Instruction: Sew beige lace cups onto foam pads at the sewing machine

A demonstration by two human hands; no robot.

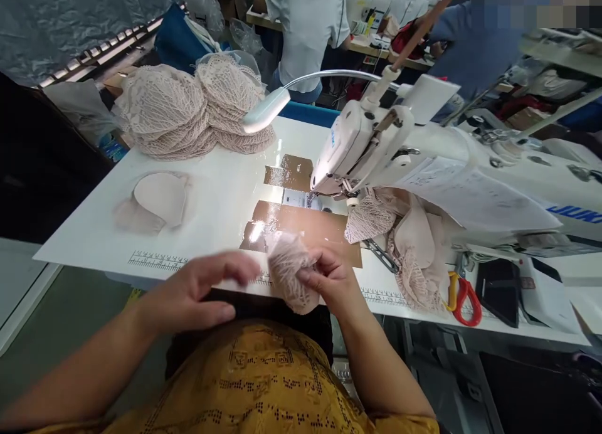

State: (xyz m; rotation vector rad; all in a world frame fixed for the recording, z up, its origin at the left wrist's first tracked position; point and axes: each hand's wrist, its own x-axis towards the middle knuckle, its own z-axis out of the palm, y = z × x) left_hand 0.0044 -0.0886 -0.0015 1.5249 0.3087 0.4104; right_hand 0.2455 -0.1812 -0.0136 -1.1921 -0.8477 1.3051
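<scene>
My right hand (329,277) is closed on a pale pink lace cup piece (290,276) held at the near edge of the white sewing table (221,202). My left hand (202,293) hovers just left of the piece, fingers apart and slightly curled, holding nothing. Beyond the hands stands a white sewing machine (423,152) with brown tape patches (301,224) on the table around its needle plate. More lace and beige fabric (399,227) lies bunched under the machine arm.
A stack of lace cups (192,108) sits at the table's far left, a plain padded cup (160,199) nearer. Red-and-yellow scissors (463,296) and a dark phone (501,290) lie at the right. A bent lamp (268,108) hangs over the table. Other people work behind.
</scene>
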